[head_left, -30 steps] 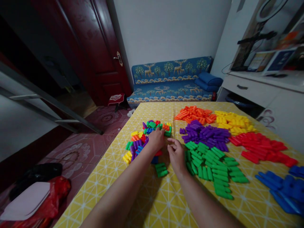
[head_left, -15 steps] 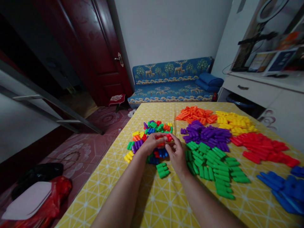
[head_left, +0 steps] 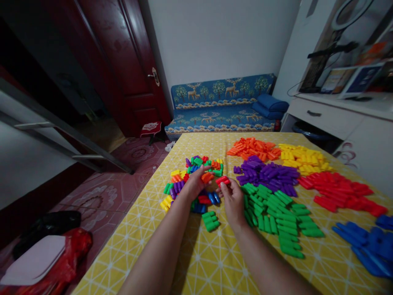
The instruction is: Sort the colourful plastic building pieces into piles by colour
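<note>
Between the thumb and fingers of my right hand [head_left: 232, 198] is a red plastic block [head_left: 223, 180] made of joined bullet-shaped tubes, raised over the table. My left hand [head_left: 194, 185] hovers above the mixed-colour pile [head_left: 177, 187] with its fingers stretched out and apart. An orange block [head_left: 207, 177] shows just beside its thumb and fingers; whether they touch it I cannot tell. Close below the hands, blue blocks [head_left: 214, 198] and a green block of joined tubes [head_left: 211, 221] rest on the yellow patterned tablecloth [head_left: 147, 241].
Sorted piles lie to the right: green [head_left: 276, 213], purple [head_left: 267, 176], orange [head_left: 253, 148], yellow [head_left: 303, 159], red [head_left: 337, 189] and blue [head_left: 368, 246]. A blue sofa [head_left: 215, 110] stands behind the table, and a white cabinet [head_left: 331, 119] stands at the right.
Both hands were together at the red block. Now the left hand has come away to the left and spread its fingers, while the red block stays in the right hand.
</note>
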The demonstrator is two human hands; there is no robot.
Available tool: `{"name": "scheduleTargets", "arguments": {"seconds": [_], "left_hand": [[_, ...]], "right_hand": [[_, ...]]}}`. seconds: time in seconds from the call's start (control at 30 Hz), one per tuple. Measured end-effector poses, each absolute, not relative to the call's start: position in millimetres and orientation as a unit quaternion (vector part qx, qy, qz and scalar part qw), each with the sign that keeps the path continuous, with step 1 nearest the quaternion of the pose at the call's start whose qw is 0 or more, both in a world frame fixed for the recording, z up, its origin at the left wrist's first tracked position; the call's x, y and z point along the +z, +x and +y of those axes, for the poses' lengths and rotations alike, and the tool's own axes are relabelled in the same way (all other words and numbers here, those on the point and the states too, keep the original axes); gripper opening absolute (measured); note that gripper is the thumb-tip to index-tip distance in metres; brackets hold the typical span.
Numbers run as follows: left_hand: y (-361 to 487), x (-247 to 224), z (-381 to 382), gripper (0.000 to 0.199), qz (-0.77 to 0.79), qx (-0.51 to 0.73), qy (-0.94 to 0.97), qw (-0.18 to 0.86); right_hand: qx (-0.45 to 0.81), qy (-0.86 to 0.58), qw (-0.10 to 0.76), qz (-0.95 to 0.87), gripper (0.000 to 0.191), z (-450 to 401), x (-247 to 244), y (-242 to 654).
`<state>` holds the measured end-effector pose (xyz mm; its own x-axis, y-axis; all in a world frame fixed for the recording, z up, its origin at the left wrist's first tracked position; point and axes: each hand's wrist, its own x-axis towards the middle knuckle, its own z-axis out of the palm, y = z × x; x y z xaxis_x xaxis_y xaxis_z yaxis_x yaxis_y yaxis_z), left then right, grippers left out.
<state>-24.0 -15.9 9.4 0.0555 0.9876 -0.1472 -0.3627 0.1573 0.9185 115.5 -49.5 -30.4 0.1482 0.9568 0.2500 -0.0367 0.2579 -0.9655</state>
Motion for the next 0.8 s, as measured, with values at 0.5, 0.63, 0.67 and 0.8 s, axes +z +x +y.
{"name": "scheduleTargets", "arguments": {"seconds": [0.5, 0.63, 0.67, 0.8], "left_hand": [[-18, -10, -13, 0.07, 0.44, 0.551, 0.389, 0.593], [-14, -8, -16, 0.062, 0.472, 0.556, 0.425, 0.536], [-12, -7, -17, 0.059, 0.478, 0.558, 0.437, 0.519], [-8, -9, -19, 0.053, 0.492, 0.553, 0.47, 0.48]], "right_hand": [[0.415, -0.417, 0.605, -0.537, 0.028, -53, -25, 111], [0.397, -0.424, 0.61, -0.539, 0.026, -54, -30, 110], [0.393, -0.424, 0.609, -0.543, 0.025, -54, -31, 110], [0.385, -0.427, 0.617, -0.537, 0.025, -60, -24, 114]]}}
